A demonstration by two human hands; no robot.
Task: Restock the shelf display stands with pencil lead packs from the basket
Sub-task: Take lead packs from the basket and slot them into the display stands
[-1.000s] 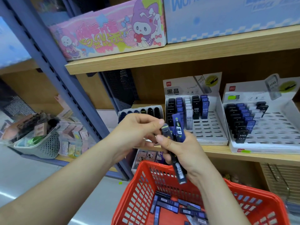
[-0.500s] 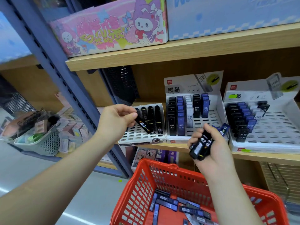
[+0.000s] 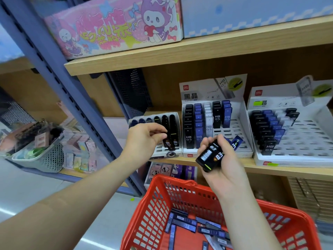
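While right hand (image 3: 225, 170) grips packs (image 3: 210, 156), left hand (image 3: 144, 139): grasp seemingly hidden.

Wooden middle shelf (image 3: 270, 169), carrying three white display stands in a row:
- a low left stand (image 3: 177, 150) with a rear row of dark pencil lead packs (image 3: 173, 127);
- a middle stand (image 3: 212, 91), its header card marked HB 0.5, with black, blue and white packs in the left rows;
- a right stand (image 3: 281, 100), partly filled.

A black perforated divider (image 3: 131, 91) stands behind the left stand.

Upper shelf (image 3: 180, 55), carrying a pink cartoon box (image 3: 111, 27) and, just beside it, a pale blue box (image 3: 252, 13).
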